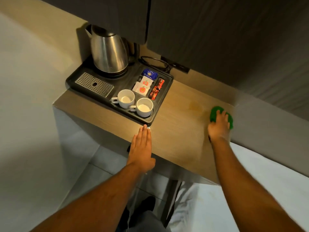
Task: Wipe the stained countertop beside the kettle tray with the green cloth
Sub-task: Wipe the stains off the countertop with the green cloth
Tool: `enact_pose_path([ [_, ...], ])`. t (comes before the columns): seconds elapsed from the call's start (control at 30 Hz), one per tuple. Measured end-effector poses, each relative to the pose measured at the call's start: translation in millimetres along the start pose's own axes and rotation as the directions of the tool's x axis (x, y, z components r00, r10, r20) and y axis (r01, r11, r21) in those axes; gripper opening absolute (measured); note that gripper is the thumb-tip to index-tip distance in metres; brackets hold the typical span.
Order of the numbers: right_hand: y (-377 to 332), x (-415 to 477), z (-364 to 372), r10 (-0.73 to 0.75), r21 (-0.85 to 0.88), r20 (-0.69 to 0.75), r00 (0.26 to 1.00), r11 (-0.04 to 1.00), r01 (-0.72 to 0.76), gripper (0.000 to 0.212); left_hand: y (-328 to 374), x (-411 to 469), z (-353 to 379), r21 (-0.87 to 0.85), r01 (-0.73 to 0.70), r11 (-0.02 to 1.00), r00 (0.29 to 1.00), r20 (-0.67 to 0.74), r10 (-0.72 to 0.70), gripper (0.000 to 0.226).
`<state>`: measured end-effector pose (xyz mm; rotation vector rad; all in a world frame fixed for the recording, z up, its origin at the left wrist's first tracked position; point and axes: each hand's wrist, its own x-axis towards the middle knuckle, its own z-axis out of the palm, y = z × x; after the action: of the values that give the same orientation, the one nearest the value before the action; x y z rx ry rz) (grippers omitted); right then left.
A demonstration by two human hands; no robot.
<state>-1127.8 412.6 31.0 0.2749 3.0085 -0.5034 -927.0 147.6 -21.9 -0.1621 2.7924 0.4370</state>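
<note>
Nearest, the left hand (141,148) lies flat and open on the front edge of the wooden countertop (180,131), fingers together, holding nothing, its fingertips just short of the kettle tray's (160,104) corner. Further right, the right hand (218,126) presses palm-down on the green cloth (215,111), fingers spread over it. A faint yellowish stain (196,106) sits just left of the cloth. Beyond, the black tray holds two white cups (133,102), sachets (143,86) and a steel kettle (108,51).
</note>
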Motion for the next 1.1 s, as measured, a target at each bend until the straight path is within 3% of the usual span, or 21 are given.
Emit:
enact_pose_path([
  [0.1, -64.4, 20.2, 21.1, -0.120, 0.040, 0.032, 0.992, 0.992, 0.119, 0.067, 0.7, 0.1, -0.2, -0.014, 0.024, 1.000, 1.000, -0.005, -0.024, 0.124],
  [0.2, -105.2, -35.1, 50.0, -0.399, 0.099, 0.094, 0.912, 0.915, 0.390, 0.070, 2.6, -1.6, 0.9, -0.050, 0.031, 0.998, 0.999, -0.031, -0.032, 0.125],
  [0.33, -91.0, -168.8, 89.1, -0.556, 0.164, 0.134, 0.820, 0.829, 0.536, 0.071, 1.1, -7.1, 5.5, -0.201, 0.027, 0.979, 0.988, -0.144, -0.057, 0.125],
  [0.43, -76.5, -212.9, 101.4, -0.627, 0.149, 0.168, 0.761, 0.779, 0.609, 0.069, -8.9, -19.4, 13.1, -0.197, 0.024, 0.980, 0.982, -0.178, -0.059, 0.120],
  [0.53, -81.1, -177.7, 87.9, -0.627, 0.108, 0.131, 0.768, 0.779, 0.618, 0.071, -20.6, -25.8, 14.9, -0.128, 0.036, 0.991, 0.987, -0.148, -0.055, 0.121],
  [0.63, -87.4, -95.3, 64.1, -0.461, 0.039, 0.036, 0.887, 0.887, 0.460, 0.071, -25.4, -24.3, 11.1, -0.088, 0.027, 0.996, 0.992, -0.120, -0.038, 0.126],
  [0.73, -101.0, -26.4, 46.3, -0.304, 0.036, 0.116, 0.946, 0.953, 0.301, 0.070, -28.9, -25.3, 7.6, -0.077, 0.020, 0.997, 0.993, -0.118, -0.029, 0.124],
  [0.8, -112.9, -29.6, 51.1, -0.281, 0.059, 0.112, 0.953, 0.959, 0.276, 0.072, -28.5, -27.5, 6.2, -0.135, 0.025, 0.991, 0.990, -0.131, -0.043, 0.116],
  [0.9, -114.7, -102.6, 72.9, -0.447, 0.122, 0.068, 0.892, 0.891, 0.438, 0.076, -21.5, -26.9, 6.0, -0.187, 0.060, 0.981, 0.971, -0.215, -0.101, 0.110],
  [1.0, -98.3, -189.7, 98.1, -0.587, 0.123, 0.160, 0.794, 0.809, 0.574, 0.076, -16.8, -24.1, 11.8, -0.121, 0.082, 0.989, 0.966, -0.233, -0.109, 0.108],
  [1.1, -87.3, -203.2, 100.4, -0.625, 0.073, 0.219, 0.749, 0.776, 0.626, 0.076, -10.4, -23.0, 15.5, -0.091, 0.075, 0.993, 0.975, -0.204, -0.093, 0.106],
])
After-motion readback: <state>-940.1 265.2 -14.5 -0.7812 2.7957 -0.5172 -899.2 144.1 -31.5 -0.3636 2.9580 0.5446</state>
